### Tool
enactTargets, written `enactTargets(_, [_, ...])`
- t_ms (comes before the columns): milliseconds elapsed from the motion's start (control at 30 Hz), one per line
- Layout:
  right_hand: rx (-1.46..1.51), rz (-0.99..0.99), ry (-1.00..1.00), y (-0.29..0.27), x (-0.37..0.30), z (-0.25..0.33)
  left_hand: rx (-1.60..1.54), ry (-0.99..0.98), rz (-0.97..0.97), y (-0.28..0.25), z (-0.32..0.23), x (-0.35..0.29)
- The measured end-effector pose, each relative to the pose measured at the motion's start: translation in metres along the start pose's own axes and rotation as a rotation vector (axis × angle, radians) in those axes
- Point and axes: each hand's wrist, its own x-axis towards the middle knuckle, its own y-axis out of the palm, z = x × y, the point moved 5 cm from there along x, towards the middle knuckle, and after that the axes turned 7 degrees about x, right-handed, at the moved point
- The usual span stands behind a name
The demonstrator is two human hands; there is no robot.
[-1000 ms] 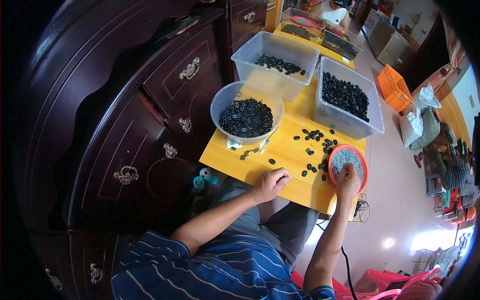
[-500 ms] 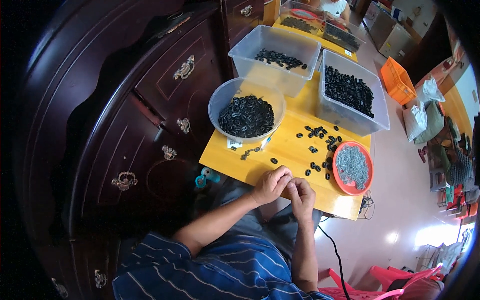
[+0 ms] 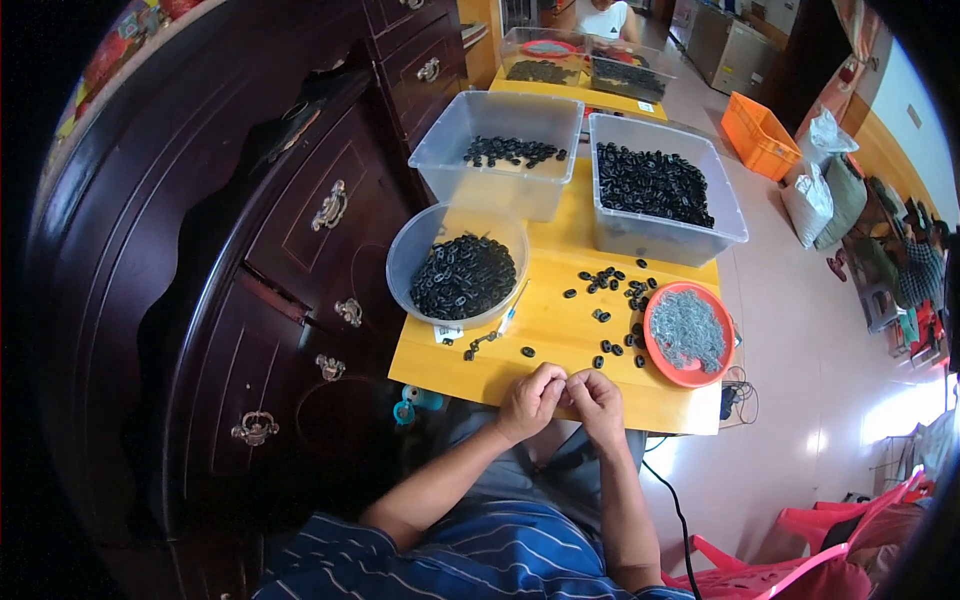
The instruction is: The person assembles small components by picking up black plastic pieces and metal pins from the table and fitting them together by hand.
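At the near edge of the yellow table [image 3: 455, 372], my left hand [image 3: 531, 402] and my right hand [image 3: 597, 405] meet fingertip to fingertip. Both are pinched closed; whatever sits between the fingers is too small and covered to name. Just beyond them lie a single black oval piece [image 3: 528, 352] and a loose group of black oval pieces [image 3: 606, 280]. To the right of my right hand is a red round tray [image 3: 655, 364] heaped with small silvery metal pieces [image 3: 688, 330]. A round clear tub [image 3: 400, 262] of black oval pieces stands at the left.
Two rectangular clear bins, one left [image 3: 440, 165] and one right [image 3: 650, 245], hold more black pieces. A thin white-and-blue stick [image 3: 507, 320] lies by the tub. Dark wooden drawers [image 3: 300, 230] flank the table's left. Another person [image 3: 603, 20] sits at a farther table. Pink chair [image 3: 820, 530] lower right.
My view has shifted, so the table and bins sit lower and further left. My hands stay together at the table edge, fingers still pinched.
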Motion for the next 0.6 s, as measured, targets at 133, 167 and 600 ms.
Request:
enactTargets(133, [0.016,0.026,-0.058,-0.002,0.001,-0.006,0.021,0.013,-0.01,-0.002,-0.004,0.0])
enactTargets(167, [0.01,0.038,-0.061,-0.001,0.001,-0.007,0.035,-0.006,0.003,-0.003,-0.003,-0.001])
enactTargets(600, [0.018,0.072,-0.012,-0.006,0.003,-0.001,0.069,0.036,0.006,0.001,-0.005,-0.002])
